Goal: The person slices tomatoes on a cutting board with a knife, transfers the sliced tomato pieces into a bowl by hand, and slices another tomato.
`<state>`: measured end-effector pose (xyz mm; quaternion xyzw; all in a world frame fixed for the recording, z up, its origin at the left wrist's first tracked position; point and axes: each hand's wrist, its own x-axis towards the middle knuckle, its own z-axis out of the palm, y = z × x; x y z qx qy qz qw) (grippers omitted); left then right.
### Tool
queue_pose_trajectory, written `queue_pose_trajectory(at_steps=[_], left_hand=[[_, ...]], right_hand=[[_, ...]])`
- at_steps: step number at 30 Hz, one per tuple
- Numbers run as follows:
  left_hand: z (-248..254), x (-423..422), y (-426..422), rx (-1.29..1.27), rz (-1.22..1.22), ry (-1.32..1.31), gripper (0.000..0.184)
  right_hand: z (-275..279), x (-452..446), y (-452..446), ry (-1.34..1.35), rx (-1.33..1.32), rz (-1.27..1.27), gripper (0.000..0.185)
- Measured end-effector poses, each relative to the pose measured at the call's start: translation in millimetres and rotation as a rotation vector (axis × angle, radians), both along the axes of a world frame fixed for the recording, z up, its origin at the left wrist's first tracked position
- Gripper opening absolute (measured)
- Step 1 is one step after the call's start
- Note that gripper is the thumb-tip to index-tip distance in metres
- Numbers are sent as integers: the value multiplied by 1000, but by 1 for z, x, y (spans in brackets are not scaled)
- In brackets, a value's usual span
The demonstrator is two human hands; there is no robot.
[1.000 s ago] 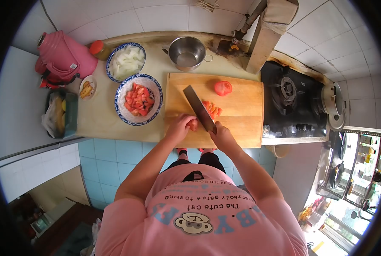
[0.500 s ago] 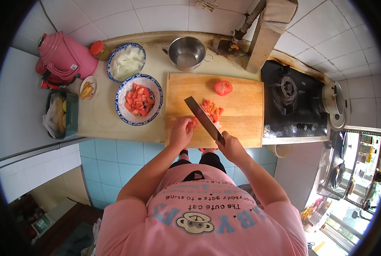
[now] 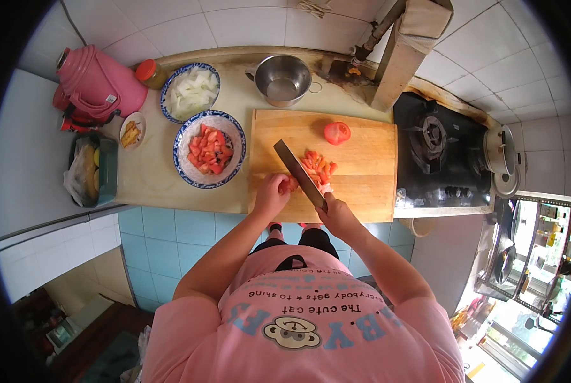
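My right hand is closed round the handle of a kitchen knife, whose broad dark blade slants up and left over the wooden cutting board. On the blade's left side, my left hand pinches a piece of tomato, partly hidden by the fingers. Chopped tomato lies in a small heap just right of the blade. A tomato half, cut face showing, rests near the board's back edge.
Left of the board stand a bowl of tomato chunks and a blue-rimmed plate of pale slices. Behind is a steel pot. A black gas stove adjoins on the right. A pink thermos and small dish are far left.
The knife and my right hand have shifted slightly left, bringing the blade closer to the tomato piece in my left hand. My left hand stays in nearly the same place.
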<state>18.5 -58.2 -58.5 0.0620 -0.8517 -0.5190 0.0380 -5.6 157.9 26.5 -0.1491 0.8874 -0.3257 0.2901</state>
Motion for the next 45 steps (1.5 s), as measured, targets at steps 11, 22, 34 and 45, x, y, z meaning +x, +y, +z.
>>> queue_pose_trajectory(at_steps=[11, 22, 34, 45], left_hand=[[-3, 1, 10, -33, 9, 3, 26], [22, 2, 15, -202, 60, 20, 28], [18, -7, 33, -228, 132, -21, 26], [19, -5, 24, -123, 203, 17, 25]], right_hand=[[-17, -21, -33, 104, 71, 6, 25], [-5, -6, 0, 150, -42, -115, 26], [14, 14, 10, 5, -70, -101, 26], [-8, 10, -13, -101, -104, -162, 28]])
